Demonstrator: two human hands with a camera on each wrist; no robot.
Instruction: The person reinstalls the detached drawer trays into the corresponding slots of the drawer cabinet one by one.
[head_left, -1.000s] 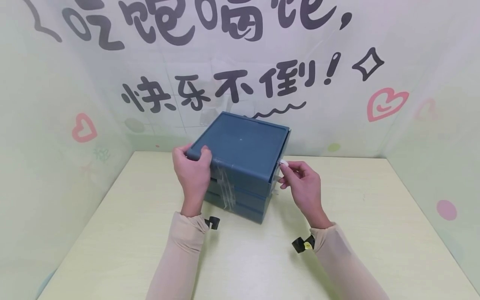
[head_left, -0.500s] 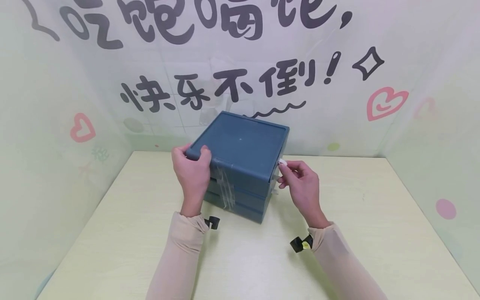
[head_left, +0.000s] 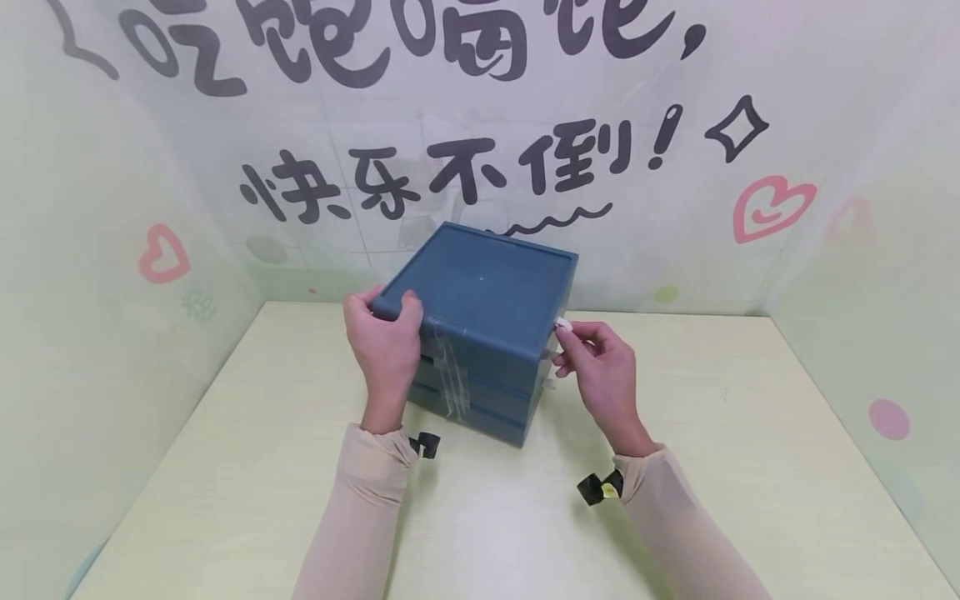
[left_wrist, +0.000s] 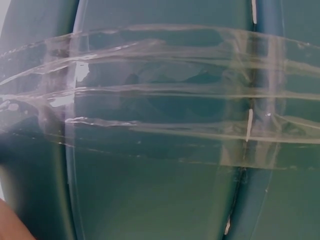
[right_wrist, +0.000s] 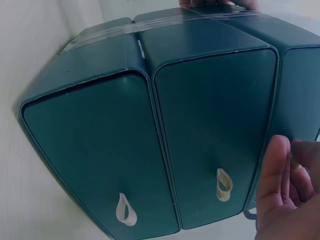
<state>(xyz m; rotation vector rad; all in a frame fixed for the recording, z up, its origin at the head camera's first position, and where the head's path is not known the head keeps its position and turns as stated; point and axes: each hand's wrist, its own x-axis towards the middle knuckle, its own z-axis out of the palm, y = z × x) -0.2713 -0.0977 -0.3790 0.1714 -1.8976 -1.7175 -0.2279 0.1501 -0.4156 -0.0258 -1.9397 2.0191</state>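
A dark blue stacked drawer unit (head_left: 480, 283) stands at an angle on the table. My left hand (head_left: 384, 346) grips its near left top corner, thumb on top. At its right side my right hand (head_left: 603, 367) pinches the white loop pull (head_left: 564, 323) of the top drawer, whose front lies flush with the casing. In the right wrist view my right fingers (right_wrist: 287, 190) are at the top drawer, hiding most of the pull. White loop pulls (right_wrist: 223, 185) hang on the two lower drawers, both shut. Clear tape (left_wrist: 160, 75) wraps the unit's side.
The pale wooden table (head_left: 247, 467) extends around the unit. Behind it rises a printed backdrop (head_left: 675, 250) with dark lettering and pink hearts, and similar sheets close off both sides. A black wrist camera (head_left: 592, 489) sits below my right hand.
The top drawer has slid in to the left, and the dark gap along the unit's top right edge has closed. My right hand moved slightly left with it. My left hand stays put.
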